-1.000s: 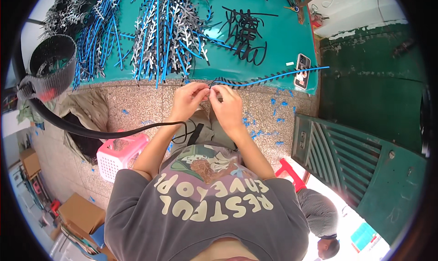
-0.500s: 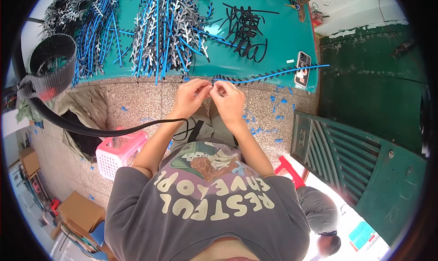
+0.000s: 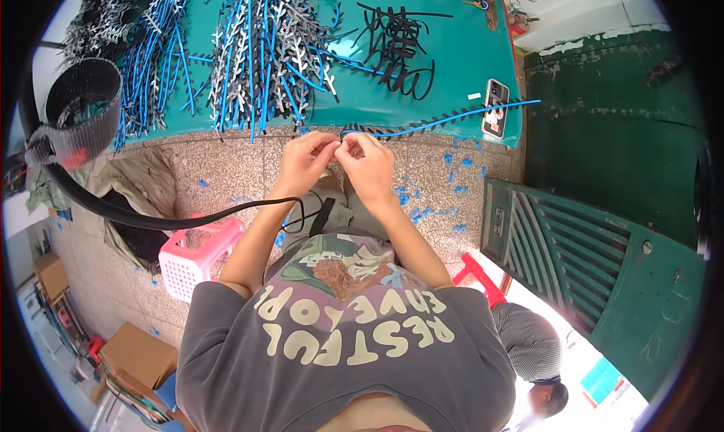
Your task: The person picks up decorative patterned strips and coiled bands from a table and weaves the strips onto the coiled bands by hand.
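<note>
While the hands have drifted a touch up and left over the last second, the grip hasn't changed: left hand (image 3: 303, 162) and right hand (image 3: 369, 166) both pinch shut on the near end of the blue strip (image 3: 445, 120), fingertips nearly touching. It runs off right along the green table (image 3: 452, 51) edge, past the phone (image 3: 494, 108). Fiddly end-work continues, apparently.

Grey short-sleeved T-shirt with cream lettering, bare forearms
</note>
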`<state>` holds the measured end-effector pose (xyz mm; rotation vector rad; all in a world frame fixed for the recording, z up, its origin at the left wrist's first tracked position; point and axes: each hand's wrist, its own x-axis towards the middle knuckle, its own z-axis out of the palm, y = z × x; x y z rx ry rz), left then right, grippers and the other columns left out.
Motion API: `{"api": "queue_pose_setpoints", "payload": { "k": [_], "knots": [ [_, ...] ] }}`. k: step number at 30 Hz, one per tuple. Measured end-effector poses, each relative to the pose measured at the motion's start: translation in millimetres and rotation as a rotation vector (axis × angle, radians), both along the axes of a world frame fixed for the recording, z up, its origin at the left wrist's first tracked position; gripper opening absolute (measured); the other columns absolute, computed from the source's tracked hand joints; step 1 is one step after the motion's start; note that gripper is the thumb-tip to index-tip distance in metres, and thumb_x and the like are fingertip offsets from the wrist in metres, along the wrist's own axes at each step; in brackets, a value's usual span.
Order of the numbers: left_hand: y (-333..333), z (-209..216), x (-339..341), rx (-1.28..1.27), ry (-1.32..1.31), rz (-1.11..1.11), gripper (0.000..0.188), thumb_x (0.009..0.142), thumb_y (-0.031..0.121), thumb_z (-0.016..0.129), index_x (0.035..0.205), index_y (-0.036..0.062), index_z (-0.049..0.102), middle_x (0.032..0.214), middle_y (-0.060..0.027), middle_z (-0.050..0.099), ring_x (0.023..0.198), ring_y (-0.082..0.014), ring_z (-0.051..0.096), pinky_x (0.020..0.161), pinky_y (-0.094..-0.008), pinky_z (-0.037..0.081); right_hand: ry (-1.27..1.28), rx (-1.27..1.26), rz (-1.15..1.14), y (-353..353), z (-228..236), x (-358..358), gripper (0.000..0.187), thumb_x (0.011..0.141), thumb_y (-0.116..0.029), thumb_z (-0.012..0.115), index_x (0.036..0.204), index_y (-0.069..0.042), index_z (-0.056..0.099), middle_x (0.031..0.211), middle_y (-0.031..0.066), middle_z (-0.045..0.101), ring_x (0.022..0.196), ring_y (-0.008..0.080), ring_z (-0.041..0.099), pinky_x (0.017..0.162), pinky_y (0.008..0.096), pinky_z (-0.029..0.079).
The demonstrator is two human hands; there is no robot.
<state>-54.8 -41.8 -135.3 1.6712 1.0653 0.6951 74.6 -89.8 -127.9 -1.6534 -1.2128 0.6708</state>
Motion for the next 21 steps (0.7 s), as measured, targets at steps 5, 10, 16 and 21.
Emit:
{"api": "queue_pose_setpoints", "payload": {
  "k": [5, 10, 16, 21],
  "knots": [
    [1.4, -5.5, -6.8, -0.300, -0.186, 0.035, 0.015, 0.085, 0.007, 0.060, 0.094, -0.0041, 0.062, 0.077, -0.0063, 0.064, 0.066, -0.0097, 0.059, 0.061, -0.0230, 0.049, 0.773, -0.227, -0.021, 4.5, -17.1, 8.3, 0.010, 0.078, -0.007, 0.063, 0.079, 0.003, 0.061, 0.077, 0.0065, 0.065, 0.062, 0.0106, 0.060, 0.057, 0.0238, 0.048],
    [4.1, -6.6, -12.4, -0.407, -0.237, 0.037, 0.016, 0.086, 0.008, 0.059, 0.097, -0.0043, 0.061, 0.077, -0.0061, 0.064, 0.068, -0.0095, 0.058, 0.062, -0.0228, 0.048, 1.060, -0.192, -0.023, 0.5, -22.8, 9.7, 0.013, 0.083, -0.007, 0.061, 0.089, 0.003, 0.061, 0.079, 0.0090, 0.065, 0.070, 0.0130, 0.063, 0.066, 0.0247, 0.051],
    [4.6, -7.5, -17.8, -0.422, -0.246, 0.016, 0.017, 0.087, 0.009, 0.058, 0.097, -0.0037, 0.060, 0.078, -0.0056, 0.063, 0.069, -0.0096, 0.058, 0.063, -0.0227, 0.048, 0.707, -0.117, -0.049, -4.8, -17.7, -5.6, 0.017, 0.082, -0.012, 0.066, 0.090, 0.002, 0.063, 0.078, 0.0046, 0.065, 0.071, 0.0084, 0.061, 0.064, 0.0217, 0.049],
    [10.5, -9.1, -37.5, -0.493, -0.251, 0.022, 0.018, 0.086, 0.012, 0.059, 0.095, -0.0031, 0.061, 0.076, -0.0048, 0.063, 0.069, -0.0094, 0.059, 0.064, -0.0229, 0.048, 0.600, -0.086, -0.163, -10.8, -25.2, 21.0, 0.011, 0.084, -0.010, 0.063, 0.087, 0.001, 0.061, 0.074, 0.0021, 0.062, 0.066, 0.0070, 0.058, 0.063, 0.0213, 0.047]
  ]
}}
